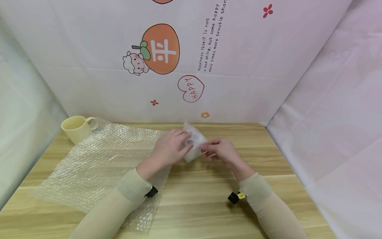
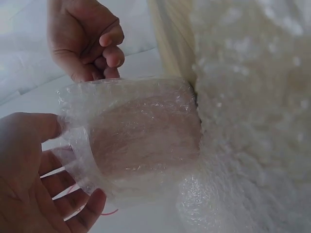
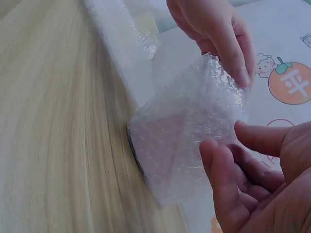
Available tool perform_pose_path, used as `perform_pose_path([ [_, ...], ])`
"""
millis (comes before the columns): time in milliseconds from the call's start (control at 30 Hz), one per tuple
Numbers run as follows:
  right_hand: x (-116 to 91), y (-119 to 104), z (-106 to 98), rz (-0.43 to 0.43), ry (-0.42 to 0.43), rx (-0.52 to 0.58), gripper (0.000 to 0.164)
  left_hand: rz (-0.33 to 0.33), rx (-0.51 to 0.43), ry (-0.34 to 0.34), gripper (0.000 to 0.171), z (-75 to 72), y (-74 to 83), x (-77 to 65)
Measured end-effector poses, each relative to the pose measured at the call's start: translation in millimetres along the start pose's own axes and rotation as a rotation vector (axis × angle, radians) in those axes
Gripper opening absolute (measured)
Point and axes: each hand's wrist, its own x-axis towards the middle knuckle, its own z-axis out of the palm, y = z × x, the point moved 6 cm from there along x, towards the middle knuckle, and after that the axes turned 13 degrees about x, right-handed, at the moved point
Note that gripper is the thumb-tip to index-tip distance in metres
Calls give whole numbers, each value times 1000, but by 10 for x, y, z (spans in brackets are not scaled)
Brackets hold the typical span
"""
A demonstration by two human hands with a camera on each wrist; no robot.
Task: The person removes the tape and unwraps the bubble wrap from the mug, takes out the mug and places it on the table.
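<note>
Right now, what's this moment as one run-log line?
left hand: grips bubble-wrapped bundle | right hand: at its right side | bubble wrap sheet: spread on table | yellow mug: beside sheet

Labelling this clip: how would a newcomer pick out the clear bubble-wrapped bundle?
On the pale wood-grain table, near the white printed backdrop, find the bare left hand and right hand. Between them is a clear bubble-wrap bundle, pinkish inside. Unlike the spread-out bubble-wrap sheet and uncovered pale-yellow mug, it is wrapped compactly.

A pinkish, bubble-wrapped bundle (image 1: 198, 139) stands on the table (image 1: 194, 205).
</note>
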Motion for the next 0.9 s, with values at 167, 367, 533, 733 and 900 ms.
perform_pose_path([
  [167, -30, -42, 2, -34, 59, -65, 29, -2, -22, -3, 41, -11, -10, -8],
  [367, -40, -66, 14, -69, 67, -71, 25, -12, -42, -32, 43, -35, -15, -3],
  [533, -35, -71, 12, -87, 54, -91, 26, -32, -89, -58, 49, -26, -41, 14],
  [733, -11, -69, -13, -86, 45, -119, 26, -45, -173, -83, 48, -38, -96, 28],
  [900, -14, -85, -2, -99, 46, -140, 25, -50, -185, -77, 37, -59, -136, 17],
])
